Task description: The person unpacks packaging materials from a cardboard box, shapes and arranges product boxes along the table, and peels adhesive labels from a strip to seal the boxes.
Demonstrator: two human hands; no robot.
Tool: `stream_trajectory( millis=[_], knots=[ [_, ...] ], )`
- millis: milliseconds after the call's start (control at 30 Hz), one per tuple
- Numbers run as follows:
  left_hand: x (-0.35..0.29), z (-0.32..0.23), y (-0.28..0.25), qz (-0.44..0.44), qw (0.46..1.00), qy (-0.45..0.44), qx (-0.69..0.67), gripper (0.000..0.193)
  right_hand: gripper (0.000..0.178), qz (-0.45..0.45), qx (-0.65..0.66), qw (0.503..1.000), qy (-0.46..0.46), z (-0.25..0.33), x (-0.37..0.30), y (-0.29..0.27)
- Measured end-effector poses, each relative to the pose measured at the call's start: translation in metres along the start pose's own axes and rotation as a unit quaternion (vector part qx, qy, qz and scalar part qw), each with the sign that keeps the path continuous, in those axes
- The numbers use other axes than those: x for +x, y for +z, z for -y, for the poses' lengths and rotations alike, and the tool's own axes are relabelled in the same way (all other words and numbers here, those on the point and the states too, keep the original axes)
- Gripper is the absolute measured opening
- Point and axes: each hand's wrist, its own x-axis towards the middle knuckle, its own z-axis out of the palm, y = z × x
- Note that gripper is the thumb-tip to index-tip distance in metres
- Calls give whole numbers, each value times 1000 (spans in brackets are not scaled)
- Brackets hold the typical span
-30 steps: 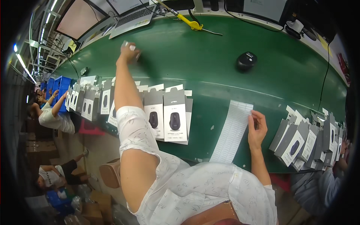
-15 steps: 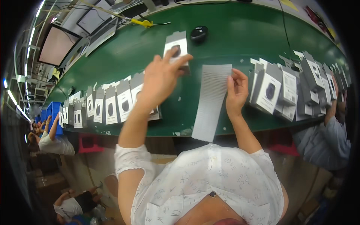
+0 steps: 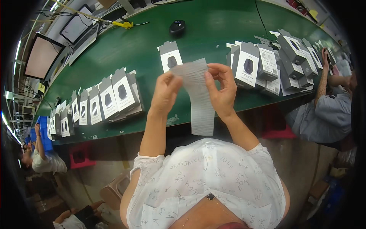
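A long pale grey label strip (image 3: 201, 110) with fine crosswise lines hangs in front of me over the table's near edge. My right hand (image 3: 223, 88) pinches its upper right edge between thumb and fingers. At the strip's upper left end, which bends over to the left, my left hand (image 3: 166, 91) has its fingers closed, slightly blurred. Just beyond the strip stands a white and grey box (image 3: 170, 57) with a dark computer mouse pictured on its front; the strip and left hand hide its lower part.
Similar boxes form a row (image 3: 108, 100) at left and a piled group (image 3: 247, 68) at right. A black mouse (image 3: 177, 27) lies farther back on the green table (image 3: 206, 36). Monitors and a laptop (image 3: 82, 40) stand far left. Co-workers sit at both sides.
My left hand has let go of the box, leaving it on the table, and come back to the strip's upper end. The strip's top now bends leftward. The whole view has shifted.
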Motion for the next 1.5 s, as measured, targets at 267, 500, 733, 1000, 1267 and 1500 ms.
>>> stream_trajectory(
  millis=[267,500,733,1000,1267,1500],
  knots=[
    [-11,1,23,-105,993,-49,33,29,21,16,-40,999,0,13,-9,8],
    [-10,3,16,-134,989,-43,38,24,15,24,-70,997,19,3,-4,14],
    [1,6,8,-162,983,-51,68,21,17,33,-70,996,53,-10,11,17],
    [1,11,4,-192,978,-64,57,23,15,34,-78,996,39,-21,11,23],
    [3,13,5,-189,976,-71,77,24,17,46,-83,994,62,-21,13,16],
    [6,17,6,-197,975,-69,77,25,17,18,-49,997,56,-25,15,18]
  ],
)
